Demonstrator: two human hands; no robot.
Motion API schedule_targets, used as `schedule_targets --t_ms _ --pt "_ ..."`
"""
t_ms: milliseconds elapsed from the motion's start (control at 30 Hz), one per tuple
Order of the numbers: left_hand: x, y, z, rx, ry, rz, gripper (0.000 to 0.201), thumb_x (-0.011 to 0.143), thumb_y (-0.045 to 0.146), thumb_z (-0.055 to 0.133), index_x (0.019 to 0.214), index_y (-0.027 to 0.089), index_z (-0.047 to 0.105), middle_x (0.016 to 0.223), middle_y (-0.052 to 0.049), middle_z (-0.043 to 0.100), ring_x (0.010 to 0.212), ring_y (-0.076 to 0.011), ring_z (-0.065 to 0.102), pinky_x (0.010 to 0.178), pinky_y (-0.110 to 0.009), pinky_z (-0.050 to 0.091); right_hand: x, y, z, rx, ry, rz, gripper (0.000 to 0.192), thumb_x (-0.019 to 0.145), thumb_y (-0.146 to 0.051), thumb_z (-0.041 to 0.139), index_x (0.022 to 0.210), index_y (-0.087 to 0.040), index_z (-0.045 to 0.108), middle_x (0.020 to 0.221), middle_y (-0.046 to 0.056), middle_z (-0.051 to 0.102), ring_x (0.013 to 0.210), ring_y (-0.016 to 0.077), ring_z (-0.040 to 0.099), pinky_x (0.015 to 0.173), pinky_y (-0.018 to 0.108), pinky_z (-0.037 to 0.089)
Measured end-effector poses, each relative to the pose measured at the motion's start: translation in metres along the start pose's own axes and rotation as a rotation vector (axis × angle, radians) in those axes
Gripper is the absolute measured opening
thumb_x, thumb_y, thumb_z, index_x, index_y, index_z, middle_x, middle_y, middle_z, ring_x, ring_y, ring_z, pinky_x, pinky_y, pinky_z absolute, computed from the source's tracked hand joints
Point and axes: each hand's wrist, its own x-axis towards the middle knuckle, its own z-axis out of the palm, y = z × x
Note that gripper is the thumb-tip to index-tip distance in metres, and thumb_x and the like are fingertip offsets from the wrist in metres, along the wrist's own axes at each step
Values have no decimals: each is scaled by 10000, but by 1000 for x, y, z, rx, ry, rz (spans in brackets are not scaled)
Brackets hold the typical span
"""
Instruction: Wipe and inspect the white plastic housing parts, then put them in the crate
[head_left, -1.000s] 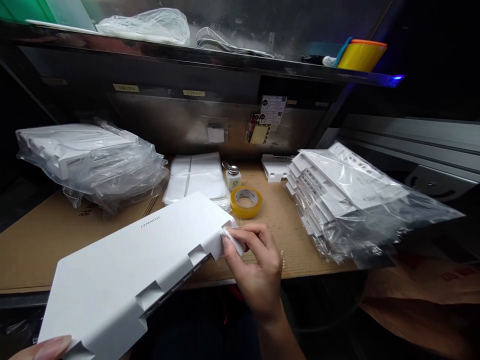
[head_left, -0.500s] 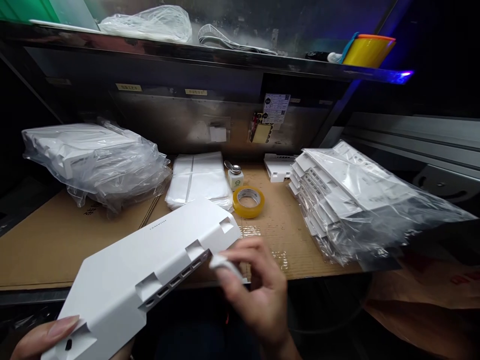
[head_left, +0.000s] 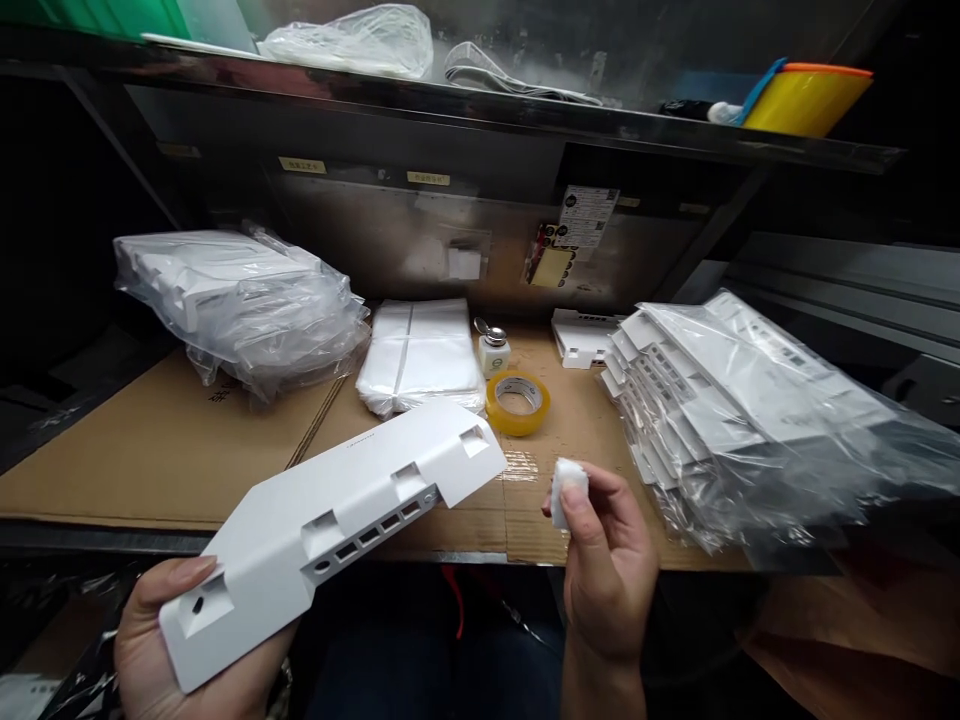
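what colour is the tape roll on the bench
Yellowish amber tape roll with a pale inner core, seen in the head view.

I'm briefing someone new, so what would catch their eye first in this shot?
The long white plastic cover, held at its near end by the left hand over the bench's front edge. Right of it, the right hand pinches a small white wipe. Behind sits a yellow tape roll.

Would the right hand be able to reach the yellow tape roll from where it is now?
Probably yes: the tape roll lies just beyond the right hand on open cardboard, though its fingers already pinch a white pad.
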Motion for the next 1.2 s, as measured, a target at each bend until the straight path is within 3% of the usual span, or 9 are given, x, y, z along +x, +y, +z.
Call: schedule_targets --t_ms 100,200,300,467,667,967,1200 --pt "-9 -7 22 -45 207 50 809 640 99 574 1417 325 553 918 52 830 688 -247 786 652 -334 671 0 3 0 -48 -31 -11 177 901 -326 738 1056 -243 719 925 13 667 796 150 622 742 298 532" --pt "-15 -12 34 -62 152 2 763 690 136 599 1434 295 542 1054 16 818 902 -296 788 800 -377 661 -1 5 2 -107 -87 -56 148 894 -296 745 1035 -254 733 999 20 665 851 154 625 743 287 523" --pt "-16 -13 34 -60 95 -35 708 742 151 592 1433 298 550 1105 13 808 1023 -304 762 928 -412 621 -6 4 9 -168 -177 -128 117 898 -254 736 1015 -258 736 1029 26 654 936 176 629 796 307 522" --pt "-15 -16 35 -65 189 30 738 673 123 524 1402 225 592 983 -49 829 1000 -335 768 1020 -541 564 -18 0 27 -215 -329 -195 122 905 -194 724 998 -272 742 998 15 666 981 185 638 862 322 513" --pt "-15 -23 39 -33 167 71 748 689 85 506 1430 173 556 965 -88 825 933 -339 782 1036 -607 536 -26 -1 39 -215 -407 -198 133 909 -186 722 1008 -273 737 974 12 651 948 165 630 801 280 509" --pt "-18 -31 37 10 88 75 725 670 106 541 1388 184 604 973 -78 823 983 -362 766 1028 -596 549 -43 -10 58 -240 -505 -288 147 901 -177 707 1021 -258 730 960 45 622 871 178 646 696 274 564" --pt "-20 -41 37 -14 142 149 743 612 83 587 1342 205 645 1010 -61 819 975 -371 763 1041 -581 551 -60 -9 81 -256 -468 -430 254 862 -96 694 1085 -218 701 979 45 545 827 141 624 685 246 583"
